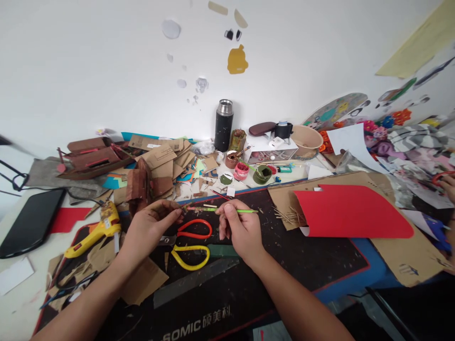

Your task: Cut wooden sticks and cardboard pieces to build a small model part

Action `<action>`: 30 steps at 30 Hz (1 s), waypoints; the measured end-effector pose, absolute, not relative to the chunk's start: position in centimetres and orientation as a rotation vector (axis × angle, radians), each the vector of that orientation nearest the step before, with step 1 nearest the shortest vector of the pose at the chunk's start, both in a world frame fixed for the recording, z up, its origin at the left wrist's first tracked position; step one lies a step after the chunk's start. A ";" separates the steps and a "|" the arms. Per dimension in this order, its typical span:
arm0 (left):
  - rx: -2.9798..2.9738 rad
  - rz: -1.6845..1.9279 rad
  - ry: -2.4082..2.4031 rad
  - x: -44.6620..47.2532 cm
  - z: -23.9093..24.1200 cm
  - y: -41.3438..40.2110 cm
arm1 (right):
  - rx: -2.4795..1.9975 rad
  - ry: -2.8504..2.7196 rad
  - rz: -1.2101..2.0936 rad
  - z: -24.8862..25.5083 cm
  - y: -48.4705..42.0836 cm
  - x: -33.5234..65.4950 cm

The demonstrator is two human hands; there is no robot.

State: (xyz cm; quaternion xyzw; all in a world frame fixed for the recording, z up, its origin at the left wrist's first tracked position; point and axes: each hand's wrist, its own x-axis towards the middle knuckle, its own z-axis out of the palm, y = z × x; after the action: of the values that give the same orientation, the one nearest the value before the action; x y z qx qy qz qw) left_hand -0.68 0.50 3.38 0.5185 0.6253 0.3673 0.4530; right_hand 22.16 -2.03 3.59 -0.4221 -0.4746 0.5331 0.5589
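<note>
My left hand (151,225) is closed in a pinch on a thin stick (197,208) that runs to the right over the black mat (284,265). My right hand (240,227) pinches a slim green-handled brush (245,210) whose tip meets the stick between the two hands. Just below the hands lie scissors with a red loop (195,228) and a yellow loop (192,256).
A yellow glue gun (95,229) lies at left beside cardboard scraps. A red sheet (351,213) on cardboard fills the right. Paint pots (262,174), a black flask (223,125) and a brown model boat (94,158) stand at the back. Another person's hand (448,184) shows at far right.
</note>
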 end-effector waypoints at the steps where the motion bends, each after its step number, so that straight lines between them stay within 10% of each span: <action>1: 1.295 0.910 1.545 -0.6 3.4 0.4 | -1.007 -1.111 1.249 3.6 -2.0 22.2; 30: 2.374 0.815 1.486 -1.3 2.1 -1.4 | -1.073 -1.014 1.263 3.4 -1.7 22.9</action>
State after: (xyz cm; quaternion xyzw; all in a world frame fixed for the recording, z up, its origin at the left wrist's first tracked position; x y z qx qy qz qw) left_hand -1.28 -1.39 2.15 0.8087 0.5063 0.2777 0.1119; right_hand 22.88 -1.68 3.41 -0.4559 -0.4310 0.5367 0.5642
